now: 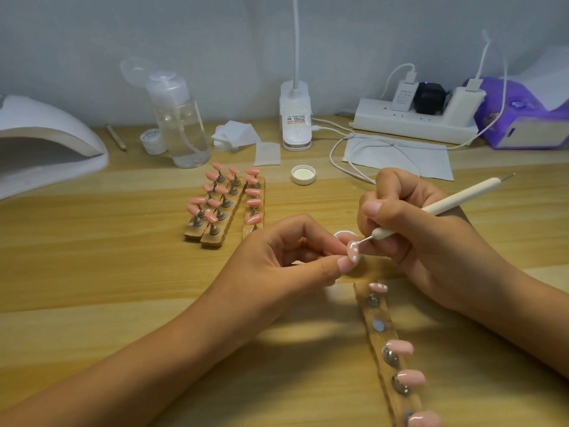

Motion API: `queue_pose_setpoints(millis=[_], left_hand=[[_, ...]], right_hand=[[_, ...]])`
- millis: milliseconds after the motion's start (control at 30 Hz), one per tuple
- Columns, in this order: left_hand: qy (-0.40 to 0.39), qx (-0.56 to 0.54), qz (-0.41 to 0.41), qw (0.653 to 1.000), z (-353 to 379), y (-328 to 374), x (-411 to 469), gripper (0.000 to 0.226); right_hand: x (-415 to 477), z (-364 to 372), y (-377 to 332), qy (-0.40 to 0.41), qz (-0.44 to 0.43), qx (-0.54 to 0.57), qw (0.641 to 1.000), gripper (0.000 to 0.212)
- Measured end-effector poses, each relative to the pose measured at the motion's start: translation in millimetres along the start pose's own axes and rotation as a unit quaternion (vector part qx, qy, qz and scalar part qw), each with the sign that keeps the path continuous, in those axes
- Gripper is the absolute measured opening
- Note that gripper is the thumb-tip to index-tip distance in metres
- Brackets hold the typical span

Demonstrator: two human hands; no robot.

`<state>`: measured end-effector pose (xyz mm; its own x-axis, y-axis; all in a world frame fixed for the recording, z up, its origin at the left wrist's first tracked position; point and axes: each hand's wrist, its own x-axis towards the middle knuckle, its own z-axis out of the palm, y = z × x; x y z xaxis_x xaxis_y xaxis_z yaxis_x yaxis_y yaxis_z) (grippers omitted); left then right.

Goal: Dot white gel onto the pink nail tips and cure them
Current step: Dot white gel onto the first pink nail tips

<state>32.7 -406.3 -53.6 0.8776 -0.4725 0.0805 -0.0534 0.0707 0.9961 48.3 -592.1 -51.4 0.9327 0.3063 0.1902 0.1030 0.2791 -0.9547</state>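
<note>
Desk (92, 272); left hand (277, 260) around nail tip (353, 251)

The left hand (278, 257) pinches a pink nail tip (353, 253) over the desk's (92, 272) middle. The right hand (425, 241) holds a dotting pen (437, 208) against it.

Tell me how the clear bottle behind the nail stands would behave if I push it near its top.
The clear bottle is tall on a narrow base, so it would probably tip rather than slide. It seems to hold clear liquid, which likely gives it some weight. Its lid appears flipped open, so tipping might spill.
</note>
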Motion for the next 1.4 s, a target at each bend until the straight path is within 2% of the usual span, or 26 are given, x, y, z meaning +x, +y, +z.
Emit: queue_pose_setpoints(millis=[600, 867, 1000, 1100, 1200, 1267, 1400], left_hand=[[-0.003, -0.013, 0.005, 1.0, -0.6, -1.2, -0.2, 0.007], [0.004, 0.011, 0.015, 1.0, -1.0, -2.0, 0.3, 0.008], [0.042, -0.002, 0.051, 0.998, -0.6, -0.8, -2.4, 0.018], [0.029, 0.059, 0.124, 0.99, 4.1, 2.2, -9.6, 0.009], [-0.001, 0.202, 0.206, 0.957, 10.4, 4.9, -15.0, 0.003], [-0.01, 0.279, 0.209, 0.937, 12.5, 4.9, -16.2, 0.006], [-0.045, 0.355, 0.197, 0.913, 14.2, -0.8, -16.3, 0.011]], right_hand=[[0.2, 1.8, -0.9, 0.007, 0.005, -0.005, 1.0, 0.025], [3.5, 3.0, -4.9, 0.045, 0.02, 0.06, 0.997, 0.027], [7.3, -1.5, -7.5, 0.082, 0.014, 0.081, 0.993, 0.028], [9.5, -4.8, -7.7, 0.114, 0.01, 0.085, 0.99, 0.027], [10.9, -6.5, -6.9, 0.128, 0.009, 0.087, 0.988, 0.024], [10.9, -7.3, -6.3, 0.126, 0.008, 0.085, 0.988, 0.023], [11.1, -8.7, -5.8, 0.126, 0.008, 0.073, 0.989, 0.025]])
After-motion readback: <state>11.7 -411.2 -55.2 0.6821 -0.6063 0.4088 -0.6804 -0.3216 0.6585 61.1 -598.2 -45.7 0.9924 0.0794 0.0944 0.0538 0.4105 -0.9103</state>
